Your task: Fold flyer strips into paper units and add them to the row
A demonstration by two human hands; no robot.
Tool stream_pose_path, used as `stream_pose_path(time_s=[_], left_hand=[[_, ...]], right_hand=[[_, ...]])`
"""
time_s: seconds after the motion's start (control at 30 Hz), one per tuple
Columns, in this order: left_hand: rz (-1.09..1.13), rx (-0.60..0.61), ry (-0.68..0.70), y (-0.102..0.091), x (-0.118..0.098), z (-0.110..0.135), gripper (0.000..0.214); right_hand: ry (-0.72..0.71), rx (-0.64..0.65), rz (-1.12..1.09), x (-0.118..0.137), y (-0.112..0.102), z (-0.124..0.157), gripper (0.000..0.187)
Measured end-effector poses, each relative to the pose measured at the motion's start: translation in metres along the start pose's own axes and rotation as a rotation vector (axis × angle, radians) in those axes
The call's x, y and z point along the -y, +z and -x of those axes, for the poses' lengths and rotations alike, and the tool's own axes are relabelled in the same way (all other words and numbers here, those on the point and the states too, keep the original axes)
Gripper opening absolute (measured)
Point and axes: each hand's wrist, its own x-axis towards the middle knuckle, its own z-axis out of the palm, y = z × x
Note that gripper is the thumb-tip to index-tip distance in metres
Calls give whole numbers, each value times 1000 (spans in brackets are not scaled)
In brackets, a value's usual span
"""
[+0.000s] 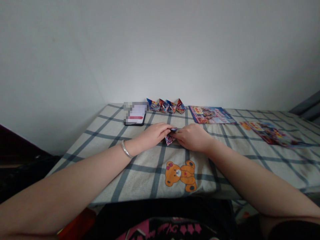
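Note:
A small folded piece of colourful printed paper [170, 138] lies on the checked cloth [140, 166] between my two hands. My left hand [155, 133], a silver bangle [125, 149] on its wrist, pinches the paper's left side with closed fingers. From the right, my right hand [193, 137] presses on the same paper with its fingers together. Most of the paper is hidden under my fingers.
Several folded paper shapes [166, 105] stand in a row by the wall. A phone [135, 115] lies to their left. Two printed colour sheets [211, 114] [271, 134] lie flat at right. An orange bear print [180, 175] marks the cloth's near edge.

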Motion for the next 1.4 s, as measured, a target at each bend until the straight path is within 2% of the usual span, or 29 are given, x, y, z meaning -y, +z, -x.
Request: stream_pose_path(time_s=[0.2, 0.43, 0.57, 0.7, 0.77, 0.83, 1.03, 1.4], left_hand=[[26, 5, -17, -1, 2, 0, 24], [130, 19, 3, -4, 5, 3, 30], [180, 39, 11, -8, 8, 4, 31], [185, 66, 42, -10, 14, 5, 31], [171, 61, 63, -9, 18, 6, 31], [150, 46, 84, -9, 20, 6, 30], [92, 91, 168, -10, 22, 7, 26], [-1, 181, 242, -17, 17, 11, 26]], right_hand=[[-86, -113, 3, -15, 4, 6, 28], [-67, -197, -33, -23, 10, 8, 25], [-45, -248, -161, -24, 14, 9, 17], [93, -313, -383, -21, 21, 8, 7], [201, -327, -485, -20, 25, 7, 10], [228, -323, -560, -20, 28, 5, 15], [25, -354, -612, -24, 33, 4, 16], [-45, -257, -549, -24, 27, 7, 17]])
